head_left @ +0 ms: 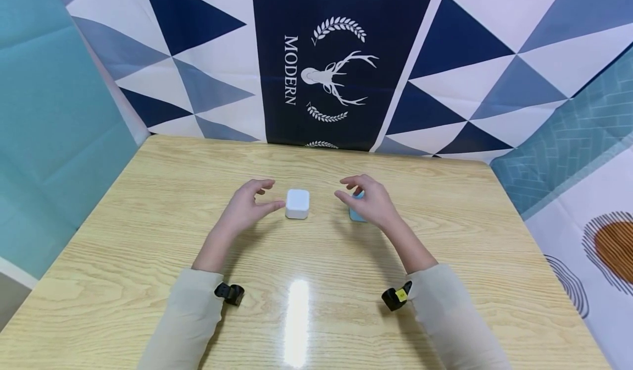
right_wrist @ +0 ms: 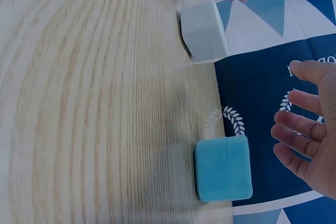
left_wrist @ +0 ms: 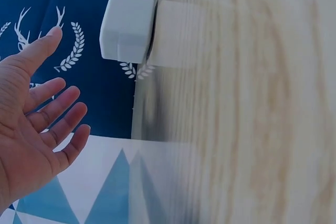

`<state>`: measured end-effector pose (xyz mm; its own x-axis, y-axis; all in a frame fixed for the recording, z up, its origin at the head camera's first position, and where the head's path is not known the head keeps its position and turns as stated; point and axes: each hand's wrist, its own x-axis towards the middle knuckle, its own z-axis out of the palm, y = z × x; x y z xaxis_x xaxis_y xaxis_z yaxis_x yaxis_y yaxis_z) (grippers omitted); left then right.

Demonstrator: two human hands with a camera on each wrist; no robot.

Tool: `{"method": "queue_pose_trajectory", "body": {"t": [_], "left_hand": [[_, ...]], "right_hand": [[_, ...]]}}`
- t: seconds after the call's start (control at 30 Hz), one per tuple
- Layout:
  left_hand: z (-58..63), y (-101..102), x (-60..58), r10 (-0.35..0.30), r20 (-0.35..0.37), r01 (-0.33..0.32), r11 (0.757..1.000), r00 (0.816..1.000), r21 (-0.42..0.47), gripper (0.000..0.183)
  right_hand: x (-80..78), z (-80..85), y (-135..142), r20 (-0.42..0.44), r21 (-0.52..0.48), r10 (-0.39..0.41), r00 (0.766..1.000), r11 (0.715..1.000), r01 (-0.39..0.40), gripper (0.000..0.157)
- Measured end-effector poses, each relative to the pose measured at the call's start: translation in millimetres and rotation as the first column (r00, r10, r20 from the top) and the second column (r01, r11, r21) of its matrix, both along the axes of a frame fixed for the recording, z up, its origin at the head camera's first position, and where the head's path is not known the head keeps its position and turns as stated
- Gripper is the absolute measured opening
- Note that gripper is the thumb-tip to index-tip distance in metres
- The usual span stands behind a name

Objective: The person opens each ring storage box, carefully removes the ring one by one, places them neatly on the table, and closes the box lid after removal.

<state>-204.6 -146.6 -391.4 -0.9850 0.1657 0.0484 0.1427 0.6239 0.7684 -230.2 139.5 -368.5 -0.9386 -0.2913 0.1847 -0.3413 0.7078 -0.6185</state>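
A small white box (head_left: 298, 204) with rounded corners stands on the table. My left hand (head_left: 247, 205) is just left of it, fingers loosely bent and holding nothing, with the thumb tip close to the box in the head view. In the left wrist view a gap shows between the white box (left_wrist: 127, 29) and the relaxed fingers. My right hand (head_left: 372, 202) hovers over a similar teal box (head_left: 356, 215), covering part of it in the head view. The right wrist view shows the whole teal box (right_wrist: 223, 169), with a seam round it, apart from the spread fingers.
The wooden table (head_left: 316, 254) has a light grain and a bright reflection near its front. A patterned cloth (head_left: 212, 56) with triangles and a deer print hangs behind its far edge. Dark wrist cameras (head_left: 230, 293) sit at both sleeves.
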Motion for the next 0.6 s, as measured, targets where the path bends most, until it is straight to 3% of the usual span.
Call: {"method": "queue_pose_trajectory", "body": {"t": [0.6], "left_hand": [[-9.6,6.3,2.4,-0.013,0.018,0.012,0.998,1.0,0.055,0.062]], "right_hand": [[1.2,-9.1,-12.1,0.028,0.041,0.035,0.999,0.998,-0.036,0.038]]}}
